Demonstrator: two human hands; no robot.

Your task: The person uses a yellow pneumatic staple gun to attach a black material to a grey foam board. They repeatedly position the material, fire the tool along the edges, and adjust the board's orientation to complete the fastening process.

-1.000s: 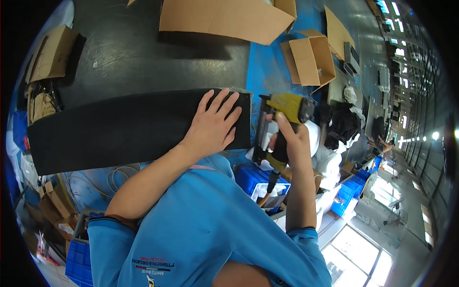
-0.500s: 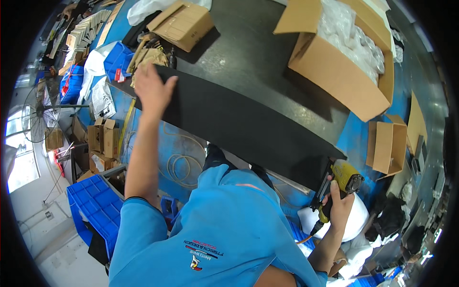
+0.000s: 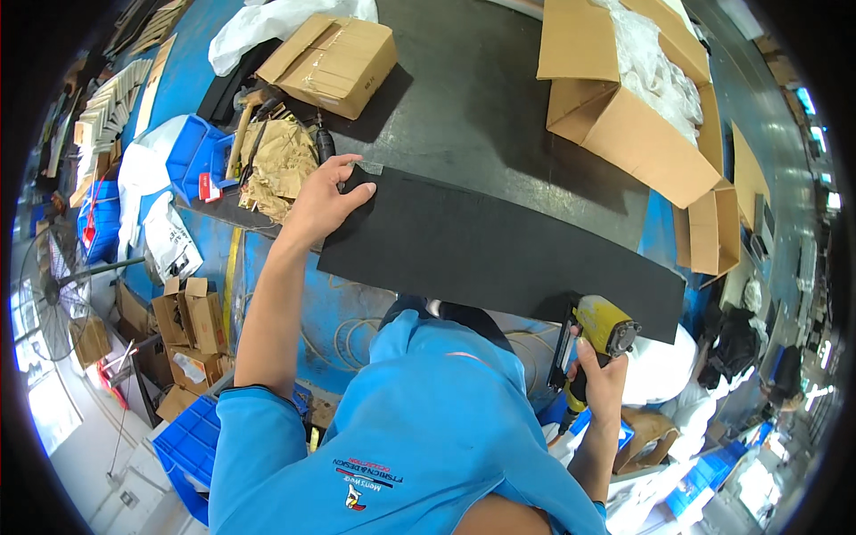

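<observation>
A long flat black board [image 3: 481, 245] lies in front of me, slanting down to the right. Its left end is in my left hand [image 3: 321, 203], with the thumb on the top face and the fingers at the far corner. My right hand [image 3: 599, 379] is wrapped around the grip of a yellow and black air nail gun [image 3: 604, 323]. The gun's nose is over the near edge of the board, toward the right end; whether it touches is hidden. A hose fitting hangs below the grip.
Beyond the board spreads a dark worktop [image 3: 455, 98] with a closed carton [image 3: 334, 67] and crumpled brown paper [image 3: 278, 165]. An open carton [image 3: 624, 125] of clear plastic stands far right. Blue crates [image 3: 192, 446], a standing fan [image 3: 53, 290] and a coiled hose [image 3: 352, 339] are nearby.
The board has shifted right in view. My left hand has gone from lying over its left part to gripping its end. The nail gun has moved left, away from the board's right end.
</observation>
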